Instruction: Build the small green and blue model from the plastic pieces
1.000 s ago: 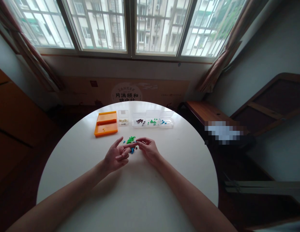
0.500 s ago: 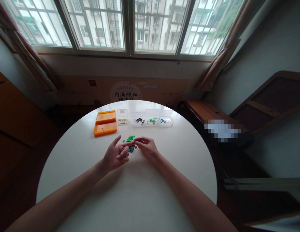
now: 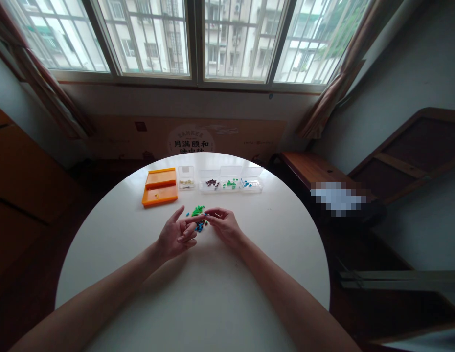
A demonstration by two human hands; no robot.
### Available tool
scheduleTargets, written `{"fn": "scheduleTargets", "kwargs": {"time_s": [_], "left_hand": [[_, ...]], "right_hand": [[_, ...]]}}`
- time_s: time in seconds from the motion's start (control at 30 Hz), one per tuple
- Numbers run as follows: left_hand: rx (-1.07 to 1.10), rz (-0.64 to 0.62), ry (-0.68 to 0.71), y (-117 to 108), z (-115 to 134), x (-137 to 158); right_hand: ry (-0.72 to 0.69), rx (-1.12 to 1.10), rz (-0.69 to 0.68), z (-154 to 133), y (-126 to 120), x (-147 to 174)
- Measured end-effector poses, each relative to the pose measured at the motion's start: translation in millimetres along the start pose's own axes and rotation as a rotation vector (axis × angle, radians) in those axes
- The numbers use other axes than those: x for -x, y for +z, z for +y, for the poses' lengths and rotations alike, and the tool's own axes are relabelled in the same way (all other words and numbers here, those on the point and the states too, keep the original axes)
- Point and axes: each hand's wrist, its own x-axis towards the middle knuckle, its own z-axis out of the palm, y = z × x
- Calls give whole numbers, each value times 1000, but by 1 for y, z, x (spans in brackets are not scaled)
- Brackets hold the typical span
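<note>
My left hand [image 3: 176, 233] is over the table with the thumb raised and the index finger stretched to the right, the other fingers half curled; I see nothing held in it. My right hand [image 3: 224, 225] pinches a tiny blue piece [image 3: 205, 214] between thumb and fingertips, right at the tip of my left index finger. Under and behind the fingers lies a heap of small pieces: green ones [image 3: 197, 210] at the back, blue and dark brown ones [image 3: 199, 227] nearer me. My left hand partly covers the heap.
Behind the heap, an orange tray [image 3: 160, 200] holds a few yellow bits. Beside it stand a small clear box [image 3: 186, 186] with pale pieces and an open clear case [image 3: 231, 189] with brown, green and blue pieces. All rest on a round white table [image 3: 220, 293].
Hardly anything differs. Both hands keep their pose, fingertips meeting over the heap, and the view has shifted very slightly.
</note>
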Motion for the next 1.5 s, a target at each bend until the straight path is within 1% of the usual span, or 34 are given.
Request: {"fn": "scheduleTargets", "kwargs": {"time_s": [0.13, 0.33, 0.43, 0.73, 1.03, 1.3, 1.5], "left_hand": [[-25, 25, -2, 0, 0, -1], [-94, 22, -3, -5, -1, -4], [-97, 5, -11, -5, 0, -4], [-44, 34, -7, -6, 1, -4], [-8, 61, -10, -4, 1, -4], [-6, 29, -37, -4, -1, -3], [-14, 49, -54, -1, -2, -3]], "right_hand": [[-71, 110, -15, 1, 1, 1], [-318, 435, 2, 5, -1, 1], [-394, 533, 8, 5, -1, 2], [-399, 516, -31, 5, 1, 4], [-355, 482, -3, 5, -1, 2], [-416, 567, -31, 4, 2, 5], [-450, 629, -63, 4, 2, 7]]}}
